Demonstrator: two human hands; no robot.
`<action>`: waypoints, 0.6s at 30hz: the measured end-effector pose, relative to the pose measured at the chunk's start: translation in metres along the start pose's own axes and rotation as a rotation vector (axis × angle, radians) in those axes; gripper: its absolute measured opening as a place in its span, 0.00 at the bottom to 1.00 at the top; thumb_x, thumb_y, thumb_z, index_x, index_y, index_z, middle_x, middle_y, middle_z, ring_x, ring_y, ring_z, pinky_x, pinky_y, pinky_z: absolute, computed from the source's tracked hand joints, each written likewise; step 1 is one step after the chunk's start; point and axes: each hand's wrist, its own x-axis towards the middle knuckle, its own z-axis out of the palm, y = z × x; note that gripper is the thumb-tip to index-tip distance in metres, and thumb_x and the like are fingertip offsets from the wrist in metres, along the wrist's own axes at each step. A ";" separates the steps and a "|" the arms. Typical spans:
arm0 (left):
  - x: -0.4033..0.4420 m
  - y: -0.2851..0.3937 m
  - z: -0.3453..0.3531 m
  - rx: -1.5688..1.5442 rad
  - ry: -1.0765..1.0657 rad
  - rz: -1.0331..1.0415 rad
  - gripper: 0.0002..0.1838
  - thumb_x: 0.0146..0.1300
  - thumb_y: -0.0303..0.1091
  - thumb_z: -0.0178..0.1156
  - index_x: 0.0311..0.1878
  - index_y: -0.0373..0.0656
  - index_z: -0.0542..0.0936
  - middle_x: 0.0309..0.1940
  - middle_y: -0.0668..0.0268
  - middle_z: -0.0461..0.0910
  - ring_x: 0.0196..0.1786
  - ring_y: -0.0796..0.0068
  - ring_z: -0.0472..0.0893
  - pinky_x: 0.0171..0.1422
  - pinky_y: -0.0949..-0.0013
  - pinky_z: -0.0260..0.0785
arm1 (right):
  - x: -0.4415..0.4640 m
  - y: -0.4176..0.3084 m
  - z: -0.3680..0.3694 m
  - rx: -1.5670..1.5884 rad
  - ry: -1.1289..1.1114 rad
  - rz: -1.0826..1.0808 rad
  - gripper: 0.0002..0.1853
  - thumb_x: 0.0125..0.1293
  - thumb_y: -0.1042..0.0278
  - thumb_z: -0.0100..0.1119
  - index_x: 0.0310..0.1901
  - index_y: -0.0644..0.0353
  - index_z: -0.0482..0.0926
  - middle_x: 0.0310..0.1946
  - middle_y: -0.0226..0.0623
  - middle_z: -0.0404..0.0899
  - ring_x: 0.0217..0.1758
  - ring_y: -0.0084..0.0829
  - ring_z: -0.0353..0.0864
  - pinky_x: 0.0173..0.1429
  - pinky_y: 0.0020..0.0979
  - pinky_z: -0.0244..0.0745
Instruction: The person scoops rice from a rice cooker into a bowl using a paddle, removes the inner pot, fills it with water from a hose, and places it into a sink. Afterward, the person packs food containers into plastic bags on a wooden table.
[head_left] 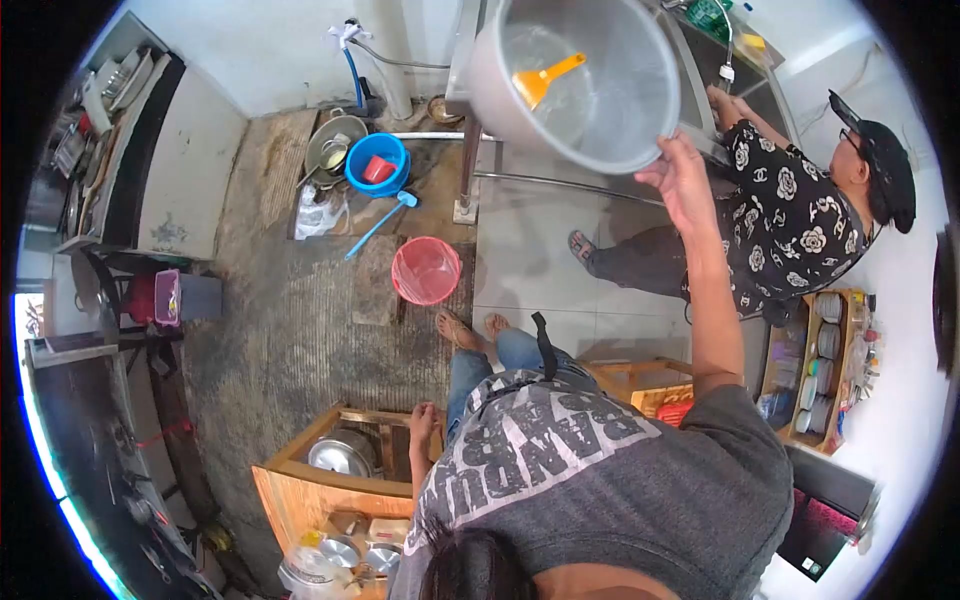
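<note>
My right hand (682, 172) grips the rim of a large translucent plastic tub (625, 110) at the top centre, thumb and fingers pinched on its lower right edge. The tub is tipped so that its inside shows. An orange scoop (537, 84) with a handle lies within it. Low beside my body, near the wooden cabinet, is my left hand (425, 416), its fingers curled together with nothing visible in them. A pink bucket (426, 270) stands on the floor in front of my feet.
A blue basin (378, 164) holding a red container, metal pots (336, 140) and a blue long-handled tool (380, 228) are on the floor. At the right a co-worker (800, 200) reaches toward the sink. A wooden cabinet (290, 480) with an open top stands at lower left.
</note>
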 end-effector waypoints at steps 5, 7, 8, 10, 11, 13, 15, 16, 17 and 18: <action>0.029 0.043 -0.039 0.396 0.203 0.401 0.17 0.60 0.45 0.55 0.35 0.37 0.73 0.24 0.68 0.74 0.28 0.79 0.71 0.32 0.72 0.65 | 0.001 -0.002 0.012 -0.032 0.084 -0.081 0.09 0.63 0.68 0.51 0.41 0.62 0.69 0.36 0.37 0.74 0.31 0.33 0.80 0.39 0.34 0.79; -0.034 0.140 -0.029 0.327 0.316 0.380 0.18 0.58 0.45 0.56 0.37 0.37 0.71 0.26 0.60 0.74 0.32 0.72 0.74 0.40 0.68 0.67 | -0.012 -0.017 0.001 -0.038 0.040 -0.067 0.10 0.64 0.66 0.50 0.42 0.62 0.69 0.36 0.36 0.75 0.34 0.28 0.79 0.40 0.31 0.78; -0.033 0.157 -0.032 0.233 0.355 0.443 0.16 0.61 0.45 0.55 0.38 0.38 0.72 0.24 0.65 0.74 0.31 0.74 0.73 0.39 0.70 0.66 | -0.018 -0.020 0.013 -0.082 0.046 -0.048 0.10 0.64 0.66 0.50 0.43 0.62 0.69 0.37 0.36 0.75 0.33 0.27 0.79 0.38 0.28 0.79; -0.058 0.213 -0.028 -0.018 0.235 0.509 0.17 0.62 0.45 0.53 0.43 0.40 0.71 0.32 0.66 0.75 0.36 0.74 0.74 0.42 0.70 0.68 | -0.030 -0.018 0.034 -0.080 -0.090 -0.033 0.11 0.65 0.69 0.48 0.46 0.64 0.68 0.36 0.36 0.76 0.29 0.26 0.80 0.32 0.24 0.80; -0.082 0.244 -0.019 -0.154 0.163 0.537 0.18 0.63 0.45 0.53 0.46 0.41 0.69 0.38 0.65 0.74 0.41 0.73 0.75 0.45 0.69 0.69 | -0.035 -0.010 0.041 -0.073 -0.131 -0.022 0.12 0.65 0.69 0.47 0.48 0.65 0.68 0.35 0.37 0.76 0.27 0.26 0.80 0.30 0.24 0.81; -0.118 0.292 -0.011 -0.335 0.015 0.561 0.20 0.63 0.46 0.53 0.49 0.41 0.67 0.47 0.63 0.71 0.49 0.70 0.74 0.51 0.66 0.69 | -0.038 0.009 0.078 -0.125 -0.175 0.065 0.17 0.63 0.69 0.48 0.52 0.68 0.67 0.36 0.41 0.77 0.25 0.27 0.80 0.28 0.28 0.81; -0.139 0.308 -0.006 -0.432 -0.143 0.580 0.23 0.63 0.48 0.53 0.52 0.41 0.65 0.54 0.61 0.67 0.56 0.68 0.71 0.55 0.63 0.68 | -0.043 0.039 0.106 -0.169 -0.259 0.169 0.16 0.62 0.71 0.47 0.51 0.67 0.68 0.37 0.43 0.77 0.25 0.28 0.80 0.28 0.28 0.81; -0.147 0.312 -0.006 -0.433 -0.200 0.603 0.24 0.62 0.48 0.54 0.53 0.42 0.63 0.57 0.60 0.64 0.58 0.64 0.70 0.57 0.60 0.67 | -0.047 0.051 0.123 -0.201 -0.373 0.231 0.16 0.62 0.71 0.47 0.51 0.67 0.68 0.38 0.43 0.76 0.25 0.27 0.80 0.28 0.28 0.81; -0.150 0.310 -0.008 -0.475 -0.219 0.602 0.24 0.62 0.48 0.54 0.53 0.42 0.63 0.57 0.59 0.63 0.58 0.63 0.69 0.57 0.58 0.67 | -0.048 0.073 0.134 -0.195 -0.424 0.258 0.16 0.63 0.71 0.47 0.51 0.67 0.67 0.37 0.43 0.76 0.25 0.27 0.80 0.27 0.27 0.81; -0.151 0.305 -0.009 -0.520 -0.244 0.594 0.25 0.62 0.48 0.54 0.53 0.42 0.62 0.57 0.59 0.63 0.59 0.63 0.69 0.57 0.57 0.67 | -0.052 0.087 0.148 -0.176 -0.461 0.348 0.16 0.64 0.72 0.46 0.52 0.67 0.66 0.37 0.43 0.77 0.24 0.28 0.80 0.27 0.28 0.81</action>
